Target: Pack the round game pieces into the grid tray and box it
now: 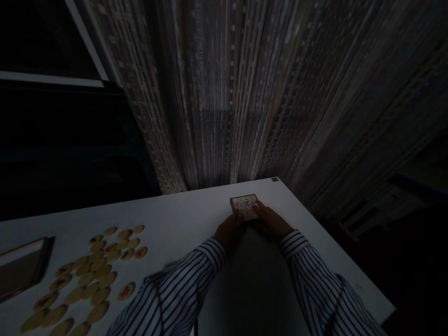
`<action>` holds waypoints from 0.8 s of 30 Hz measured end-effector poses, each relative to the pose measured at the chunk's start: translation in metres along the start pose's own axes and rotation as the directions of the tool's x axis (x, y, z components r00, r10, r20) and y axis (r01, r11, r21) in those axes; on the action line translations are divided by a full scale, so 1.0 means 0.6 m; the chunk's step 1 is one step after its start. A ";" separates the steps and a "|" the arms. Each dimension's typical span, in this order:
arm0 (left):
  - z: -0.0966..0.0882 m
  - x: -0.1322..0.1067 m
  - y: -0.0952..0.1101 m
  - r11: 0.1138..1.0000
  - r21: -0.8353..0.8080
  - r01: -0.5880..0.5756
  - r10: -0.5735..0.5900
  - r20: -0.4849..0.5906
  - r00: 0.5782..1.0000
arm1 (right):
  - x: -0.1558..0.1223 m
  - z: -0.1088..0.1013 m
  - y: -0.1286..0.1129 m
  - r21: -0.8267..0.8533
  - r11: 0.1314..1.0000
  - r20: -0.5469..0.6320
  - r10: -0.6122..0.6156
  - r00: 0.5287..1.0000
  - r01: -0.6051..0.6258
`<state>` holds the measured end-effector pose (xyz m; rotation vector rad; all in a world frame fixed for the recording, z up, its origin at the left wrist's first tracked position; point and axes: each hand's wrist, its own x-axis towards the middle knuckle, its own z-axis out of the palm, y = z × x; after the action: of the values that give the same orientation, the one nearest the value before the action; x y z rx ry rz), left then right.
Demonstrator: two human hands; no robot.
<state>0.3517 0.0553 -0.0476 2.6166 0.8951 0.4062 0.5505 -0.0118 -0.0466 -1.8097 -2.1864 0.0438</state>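
"At the far end of the white table (pixel 189 212), what do the hands have?"

"A small rectangular box (pixel 246 205). From my remote seat I see the left hand (pixel 230 228) and the right hand (pixel 275 223) grasping it from either side, hiding its near corners; whether it touches the tabletop, I cannot tell."

"And around it?"

"Round discs (pixel 100 268) crowd the table's left side, one red-marked piece (pixel 126 291) just beside the striped left sleeve (pixel 185 275). That forearm lies between discs and box, blocking part of my view. I see a rectangular tray (pixel 41 261) cut off by the left edge. A curtain (pixel 217 93) hangs behind."

"Textures?"

"The discs look wooden, pale and thick, some bearing red or dark characters. The box shows brown edges and a pale top with dark print. The curtain falls in folds of broken stripes."
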 end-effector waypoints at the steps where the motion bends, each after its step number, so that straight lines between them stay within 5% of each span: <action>1: 0.000 -0.003 0.005 1.000 0.031 0.000 0.000 0.008 1.000 | 0.000 0.000 0.001 0.005 1.000 0.004 0.005 1.000 -0.005; 13: -0.007 -0.012 0.006 0.975 0.216 -0.057 0.043 0.071 0.997 | -0.002 0.011 0.016 0.098 0.994 -0.071 -0.032 0.997 0.039; 24: -0.013 -0.010 0.010 0.974 0.224 -0.038 0.020 0.083 0.996 | -0.002 0.005 0.016 0.100 0.994 -0.038 -0.042 0.998 0.046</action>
<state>0.3471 0.0488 -0.0389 2.8316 0.9259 0.2158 0.5593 -0.0105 -0.0518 -1.6949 -2.1580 0.1094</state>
